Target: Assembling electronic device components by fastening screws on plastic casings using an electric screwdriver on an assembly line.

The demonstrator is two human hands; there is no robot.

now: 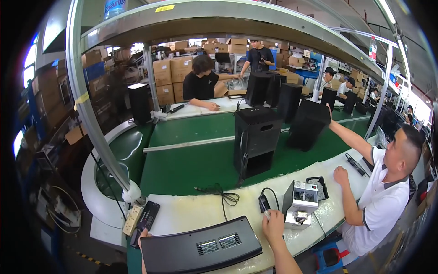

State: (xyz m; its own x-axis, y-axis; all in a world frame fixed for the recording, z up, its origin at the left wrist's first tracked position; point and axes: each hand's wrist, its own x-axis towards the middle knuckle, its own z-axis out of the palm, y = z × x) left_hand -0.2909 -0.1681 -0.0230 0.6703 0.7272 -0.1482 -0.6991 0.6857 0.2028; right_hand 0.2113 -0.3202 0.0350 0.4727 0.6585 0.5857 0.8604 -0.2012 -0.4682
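Black cabinet (182,246) lies on its side at the near edge of the white-topped bench (175,205), directly before the wearer, a face with two slotted vents (219,244) turned up. Left hand (144,234) at the cabinet's left end, only a bit of it showing past the edge; cannot tell whether it grips or merely steadies. Right hand (273,224) just beyond the right end, fingers drawn in and apparently pinching the lower end of a dark corded hand tool (263,202). Progress, as judged: part-way; the vents sit in the face and no loose part lies on it, yet the tool is in hand and the cabinet is on the bench, not on the green belt (182,171), so some fastening probably remains. Just right of the tool, a silver machine (300,205); behind it, a black tray (323,192) of small grey pieces, perhaps screws. Behind the cabinet, a coiled dark cord (223,196) runs to its far edge; whether it joins there is out of sight. On the belt, an upright black cabinet with an open lower bay (258,137); right of it, a co-worker in white (388,182) has a hand on a tilted black box (310,123). Hard to make out: the tool's tip, screw heads, the cabinet's underside; its near edge runs close to the dark rim.
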